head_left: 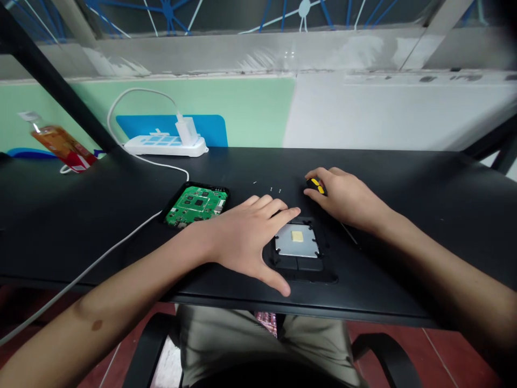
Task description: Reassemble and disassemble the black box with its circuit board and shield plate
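My left hand [252,237] is spread open over the left edge of a black plastic cover [299,264]. Fixed inside that cover is a silver metal plate [288,242] with a small cream-coloured pad [297,236] on it. To the right, my right hand [347,196] grips the yellow and black handle of a screwdriver [316,186]; its thin shaft points back toward me. A green circuit board [197,203] in a black housing lies left of my left hand, partly behind my wrist. Several tiny screws [271,189] lie on the table beyond my left fingertips.
A white power strip [165,145] with a plugged-in charger [186,130] stands against the wall. Its white cable [157,163] runs toward the circuit board. At the far left a drink bottle [64,145] stands on the black table [404,183]. Chair armrests [385,353] flank my legs below.
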A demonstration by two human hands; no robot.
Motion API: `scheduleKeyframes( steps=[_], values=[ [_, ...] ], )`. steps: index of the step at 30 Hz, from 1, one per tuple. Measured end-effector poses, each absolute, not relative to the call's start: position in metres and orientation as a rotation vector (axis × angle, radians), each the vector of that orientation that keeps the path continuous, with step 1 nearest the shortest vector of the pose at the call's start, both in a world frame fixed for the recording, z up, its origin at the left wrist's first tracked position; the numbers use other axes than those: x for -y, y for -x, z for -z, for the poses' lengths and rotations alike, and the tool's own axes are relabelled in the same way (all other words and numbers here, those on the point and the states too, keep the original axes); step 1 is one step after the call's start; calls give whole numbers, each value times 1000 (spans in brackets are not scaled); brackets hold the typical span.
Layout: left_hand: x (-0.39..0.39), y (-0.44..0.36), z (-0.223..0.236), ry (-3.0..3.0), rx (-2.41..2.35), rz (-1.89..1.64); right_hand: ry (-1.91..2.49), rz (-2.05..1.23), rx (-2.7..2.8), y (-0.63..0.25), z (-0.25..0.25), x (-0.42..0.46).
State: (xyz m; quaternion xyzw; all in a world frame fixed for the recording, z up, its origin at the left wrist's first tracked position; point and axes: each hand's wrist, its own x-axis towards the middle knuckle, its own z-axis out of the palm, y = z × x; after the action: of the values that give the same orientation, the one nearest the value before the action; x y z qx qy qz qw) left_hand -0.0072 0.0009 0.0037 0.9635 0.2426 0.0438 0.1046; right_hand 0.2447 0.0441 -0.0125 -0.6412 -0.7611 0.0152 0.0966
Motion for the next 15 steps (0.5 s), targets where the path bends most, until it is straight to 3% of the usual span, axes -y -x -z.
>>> scheduleKeyframes(
  steps=[15],
  values=[
    [-6, 10, -6, -2798, -768, -111, 2191, 204, 2133, -282, -6, -57]
  ],
)
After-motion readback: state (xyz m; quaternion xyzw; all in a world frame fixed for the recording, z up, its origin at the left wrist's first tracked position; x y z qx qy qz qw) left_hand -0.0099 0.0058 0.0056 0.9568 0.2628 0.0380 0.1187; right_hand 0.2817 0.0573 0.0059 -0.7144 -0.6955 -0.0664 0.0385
